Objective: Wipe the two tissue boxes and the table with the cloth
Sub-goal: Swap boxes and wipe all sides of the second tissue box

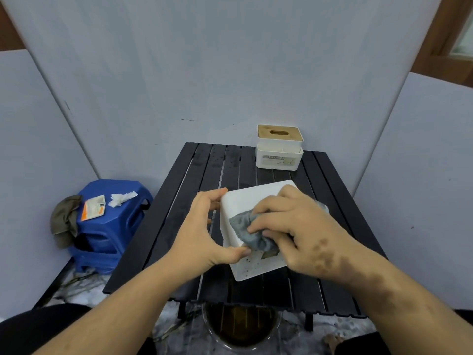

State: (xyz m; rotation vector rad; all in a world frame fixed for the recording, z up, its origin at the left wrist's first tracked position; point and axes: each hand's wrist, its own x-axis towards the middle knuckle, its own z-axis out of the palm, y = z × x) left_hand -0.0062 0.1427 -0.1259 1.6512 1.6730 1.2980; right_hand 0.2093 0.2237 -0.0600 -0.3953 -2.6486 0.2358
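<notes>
A white tissue box [245,201] lies on the black slatted table [179,213], near the middle. Dark specks dot its near end. My left hand [204,231] grips the box's left side, fingers over the far corner and thumb at the near edge. My right hand [294,226] presses a crumpled grey cloth [243,226] onto the box's top face. A second white tissue box [279,149] with a wooden lid stands upright at the table's far right edge, apart from both hands.
A blue plastic stool [115,226] stands left of the table, bearing a packet, a crumpled tissue and a draped olive rag. A round bin [240,326] sits under the table's near edge. Grey panels wall in the table on three sides.
</notes>
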